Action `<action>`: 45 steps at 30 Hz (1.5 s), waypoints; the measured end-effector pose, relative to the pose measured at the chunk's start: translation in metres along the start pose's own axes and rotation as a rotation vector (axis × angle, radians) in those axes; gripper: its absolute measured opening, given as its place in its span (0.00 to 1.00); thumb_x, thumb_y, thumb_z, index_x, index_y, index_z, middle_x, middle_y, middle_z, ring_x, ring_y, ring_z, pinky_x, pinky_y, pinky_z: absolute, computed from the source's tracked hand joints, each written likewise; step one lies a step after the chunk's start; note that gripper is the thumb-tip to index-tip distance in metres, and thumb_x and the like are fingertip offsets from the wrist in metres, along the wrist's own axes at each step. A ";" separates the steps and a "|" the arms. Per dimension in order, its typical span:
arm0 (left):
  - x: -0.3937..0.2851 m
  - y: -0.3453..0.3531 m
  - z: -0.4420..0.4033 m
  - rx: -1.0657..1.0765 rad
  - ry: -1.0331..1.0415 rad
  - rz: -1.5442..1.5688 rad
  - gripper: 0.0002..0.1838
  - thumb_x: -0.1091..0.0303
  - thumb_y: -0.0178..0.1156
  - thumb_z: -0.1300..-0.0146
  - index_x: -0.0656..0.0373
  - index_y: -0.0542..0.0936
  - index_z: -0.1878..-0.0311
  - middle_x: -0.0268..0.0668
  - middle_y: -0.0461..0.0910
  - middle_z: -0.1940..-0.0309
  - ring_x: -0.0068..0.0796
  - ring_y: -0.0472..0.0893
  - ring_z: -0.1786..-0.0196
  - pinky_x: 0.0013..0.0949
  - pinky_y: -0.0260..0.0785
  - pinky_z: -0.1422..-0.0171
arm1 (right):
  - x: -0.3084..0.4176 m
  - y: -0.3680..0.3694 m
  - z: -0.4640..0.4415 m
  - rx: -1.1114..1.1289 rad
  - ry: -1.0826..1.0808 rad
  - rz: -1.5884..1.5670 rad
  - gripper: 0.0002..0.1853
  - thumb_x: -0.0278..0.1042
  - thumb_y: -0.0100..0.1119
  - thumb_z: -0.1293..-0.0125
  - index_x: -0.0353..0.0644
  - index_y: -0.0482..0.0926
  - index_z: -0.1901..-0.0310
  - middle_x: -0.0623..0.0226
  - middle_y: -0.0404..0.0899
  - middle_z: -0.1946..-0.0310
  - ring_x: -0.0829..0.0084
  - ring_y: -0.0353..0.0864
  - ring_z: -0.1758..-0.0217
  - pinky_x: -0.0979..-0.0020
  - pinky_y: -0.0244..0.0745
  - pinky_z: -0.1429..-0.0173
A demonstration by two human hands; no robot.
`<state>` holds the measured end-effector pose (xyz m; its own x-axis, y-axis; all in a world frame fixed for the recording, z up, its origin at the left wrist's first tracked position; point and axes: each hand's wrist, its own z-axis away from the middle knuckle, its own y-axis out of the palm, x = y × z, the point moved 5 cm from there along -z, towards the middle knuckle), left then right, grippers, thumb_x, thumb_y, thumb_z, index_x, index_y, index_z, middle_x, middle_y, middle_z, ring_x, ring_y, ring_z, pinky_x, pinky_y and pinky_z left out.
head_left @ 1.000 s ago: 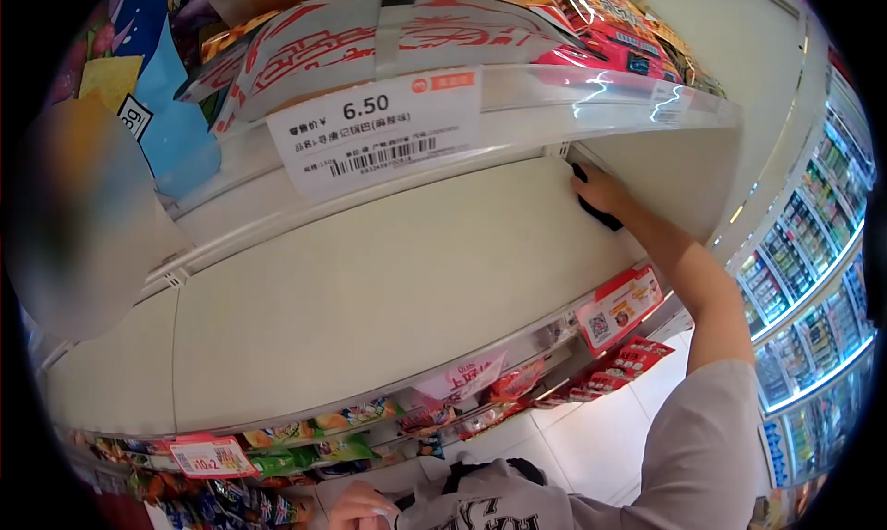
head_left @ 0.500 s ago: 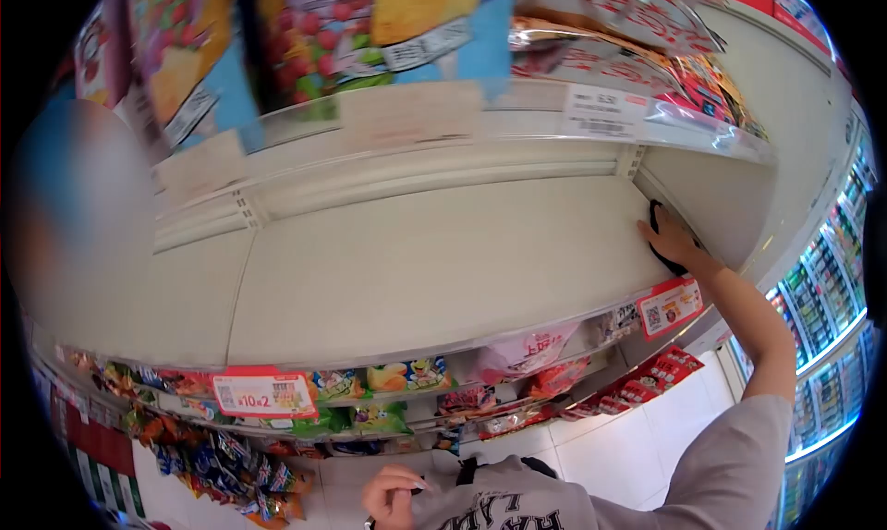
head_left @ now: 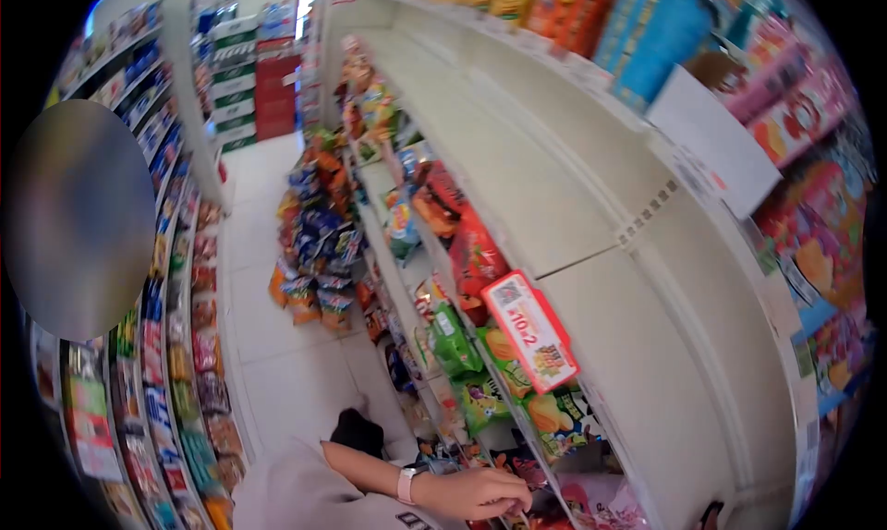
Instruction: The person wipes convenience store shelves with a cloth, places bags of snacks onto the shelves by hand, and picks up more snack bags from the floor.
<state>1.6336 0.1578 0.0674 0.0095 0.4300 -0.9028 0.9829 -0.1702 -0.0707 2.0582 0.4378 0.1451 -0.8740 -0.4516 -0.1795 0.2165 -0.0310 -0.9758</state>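
Note:
My left hand (head_left: 479, 493) is at the bottom of the view, with a pale watch (head_left: 409, 484) on the wrist. Its fingers are curled in and nothing shows in them. It hovers by the front of the lower shelves, near a pink bag (head_left: 605, 498) and other snack bags. Beside them runs the bare white shelf board (head_left: 637, 345). At the bottom right edge a small black object (head_left: 710, 513) lies at the board's end; my right hand there is almost wholly cut off, so its fingers are hidden.
A red and white price sign (head_left: 531, 331) hangs on the shelf front. Snack bags (head_left: 319, 230) are heaped by the aisle floor (head_left: 277, 364). A second stocked shelf (head_left: 185, 345) stands on the left. Upper right, a white card (head_left: 716, 142) sticks out among hanging packets.
The view has swung left along the aisle. My right hand, earlier on the black object at the shelf's right end, has slid to the bottom edge. My left hand now appears beside the lower shelves.

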 end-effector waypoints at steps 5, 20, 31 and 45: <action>0.019 0.000 0.032 0.119 -0.008 -0.539 0.13 0.64 0.47 0.37 0.61 0.69 0.53 0.41 0.72 0.63 0.41 0.73 0.58 0.40 0.63 0.55 | 0.150 -0.094 0.011 -0.241 -0.131 0.179 0.27 0.43 0.51 0.37 0.31 0.65 0.43 0.42 0.63 0.42 0.47 0.61 0.38 0.59 0.57 0.35; 0.021 -0.182 0.287 0.219 -0.790 -0.975 0.16 0.58 0.53 0.41 0.58 0.70 0.55 0.42 0.76 0.70 0.43 0.77 0.64 0.41 0.67 0.59 | -0.017 0.020 0.000 -0.012 0.466 -0.330 0.34 0.39 0.49 0.41 0.31 0.52 0.37 0.45 0.55 0.38 0.53 0.54 0.34 0.64 0.49 0.32; 0.029 -0.105 0.159 0.225 -0.359 -0.990 0.21 0.58 0.55 0.43 0.60 0.70 0.50 0.44 0.77 0.66 0.45 0.77 0.62 0.43 0.66 0.55 | 0.035 -0.049 0.068 -0.176 0.443 -0.297 0.42 0.64 0.55 0.50 0.37 0.65 0.41 0.47 0.65 0.42 0.55 0.59 0.35 0.65 0.49 0.31; 0.055 -0.042 0.129 0.280 -0.491 -0.814 0.22 0.62 0.56 0.44 0.63 0.69 0.47 0.52 0.76 0.63 0.53 0.76 0.61 0.45 0.68 0.57 | -0.031 -0.050 0.018 -0.449 0.752 -0.244 0.29 0.50 0.59 0.58 0.35 0.78 0.58 0.46 0.78 0.63 0.53 0.78 0.56 0.62 0.72 0.50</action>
<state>1.5693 0.0739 -0.0338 -0.7888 0.1041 -0.6057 0.5764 -0.2166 -0.7879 2.0824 0.4376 0.2019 -0.9609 0.2276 0.1580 -0.0641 0.3724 -0.9259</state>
